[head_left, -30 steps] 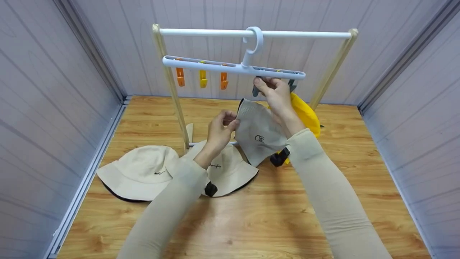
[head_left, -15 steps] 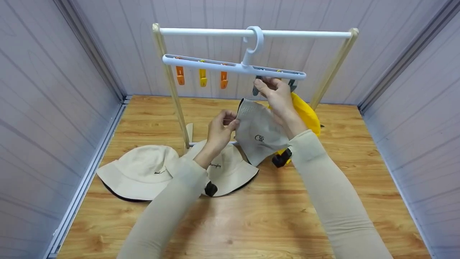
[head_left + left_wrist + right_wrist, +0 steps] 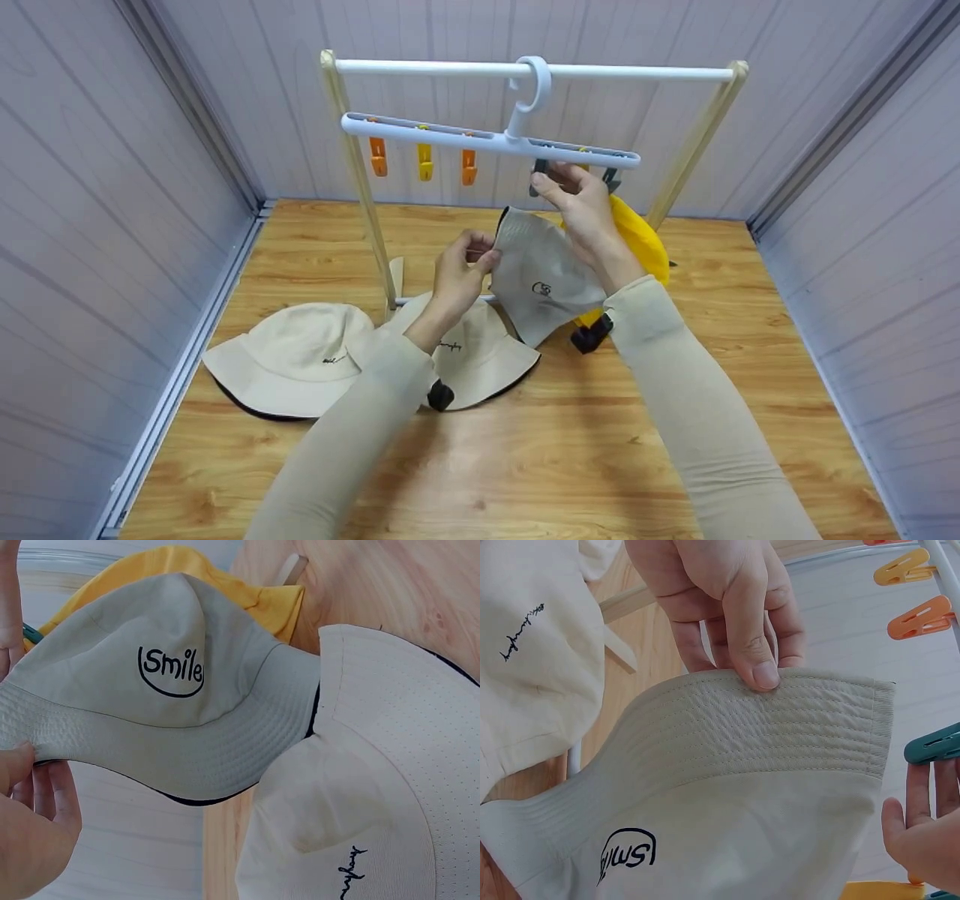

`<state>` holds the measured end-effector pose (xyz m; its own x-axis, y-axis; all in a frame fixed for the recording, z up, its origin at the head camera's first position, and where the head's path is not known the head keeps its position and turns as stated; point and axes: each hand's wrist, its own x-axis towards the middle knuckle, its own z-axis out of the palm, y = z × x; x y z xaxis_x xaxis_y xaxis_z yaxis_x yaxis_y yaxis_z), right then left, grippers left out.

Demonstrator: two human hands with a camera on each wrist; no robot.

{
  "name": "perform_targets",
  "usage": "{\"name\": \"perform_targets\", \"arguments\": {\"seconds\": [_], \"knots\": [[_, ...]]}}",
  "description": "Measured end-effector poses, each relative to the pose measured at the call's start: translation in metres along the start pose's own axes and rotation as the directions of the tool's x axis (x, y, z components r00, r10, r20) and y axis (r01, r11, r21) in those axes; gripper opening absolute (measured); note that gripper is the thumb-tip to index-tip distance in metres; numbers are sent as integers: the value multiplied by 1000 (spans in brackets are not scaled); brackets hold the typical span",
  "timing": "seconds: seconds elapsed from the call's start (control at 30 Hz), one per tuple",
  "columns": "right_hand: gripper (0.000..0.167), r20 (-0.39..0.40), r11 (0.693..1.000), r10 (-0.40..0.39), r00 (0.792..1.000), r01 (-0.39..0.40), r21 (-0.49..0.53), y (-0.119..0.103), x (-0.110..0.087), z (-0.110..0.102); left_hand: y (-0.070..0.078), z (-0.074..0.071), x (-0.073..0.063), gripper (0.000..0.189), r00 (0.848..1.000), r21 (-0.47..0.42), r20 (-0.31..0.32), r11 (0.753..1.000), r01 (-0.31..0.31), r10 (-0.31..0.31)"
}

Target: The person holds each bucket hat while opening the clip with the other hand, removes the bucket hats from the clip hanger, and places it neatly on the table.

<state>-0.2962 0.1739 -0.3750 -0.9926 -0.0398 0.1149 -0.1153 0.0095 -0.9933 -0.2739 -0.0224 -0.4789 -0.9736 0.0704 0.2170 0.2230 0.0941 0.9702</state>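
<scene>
My left hand pinches the stitched brim of a greyish bucket hat between thumb and fingers. The hat bears the word "Smile" and hangs tilted, its crown toward the right forearm. My right hand pinches a dark green clothespin hanging from the white hanger; the thumb overlaps it in the head view. The hat's brim edge is below and apart from this clothespin. A yellow hat hangs behind the right hand, with a dark clothespin above it.
The hanger hooks over the white rod of a wooden rack. Two orange clothespins and a yellow clothespin hang on its left half. Two cream bucket hats, one at left and one in the middle, lie on the wood-grain surface.
My right hand has shifted slightly, its thumb a little lower along the clothespin. The left hand and the greyish hat have stayed almost in place.
</scene>
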Motion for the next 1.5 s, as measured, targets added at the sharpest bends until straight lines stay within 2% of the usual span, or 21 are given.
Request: {"name": "perform_targets", "arguments": {"seconds": [0.27, 0.47, 0.83, 1.1, 1.5], "knots": [[55, 31, 999, -31, 999, 30, 37, 1, -5, -3, 0, 1, -1, 11, 1000, 0, -6, 1000, -14, 14], [57, 58, 999, -41, 997, 40, 19, 3, -10, -9, 1, 1, -2, 11, 1000, 6, -10, 1000, -25, 25], [53, 137, 994, -91, 986, 99, -50, 9, -31, -42, 3, -1, -7, 11, 1000, -2, -13, 1000, -28, 28], [52, 45, 984, -106, 993, 111, -142, 27, -49, -75, 3, -2, -10, 13, 1000, -38, -21, 999, -3, 2], [55, -78, 993, -93, 993, 86, -85, 63, -87, -114, 2, -6, -16, 11, 1000, -69, -19, 998, 0, -2]]}}
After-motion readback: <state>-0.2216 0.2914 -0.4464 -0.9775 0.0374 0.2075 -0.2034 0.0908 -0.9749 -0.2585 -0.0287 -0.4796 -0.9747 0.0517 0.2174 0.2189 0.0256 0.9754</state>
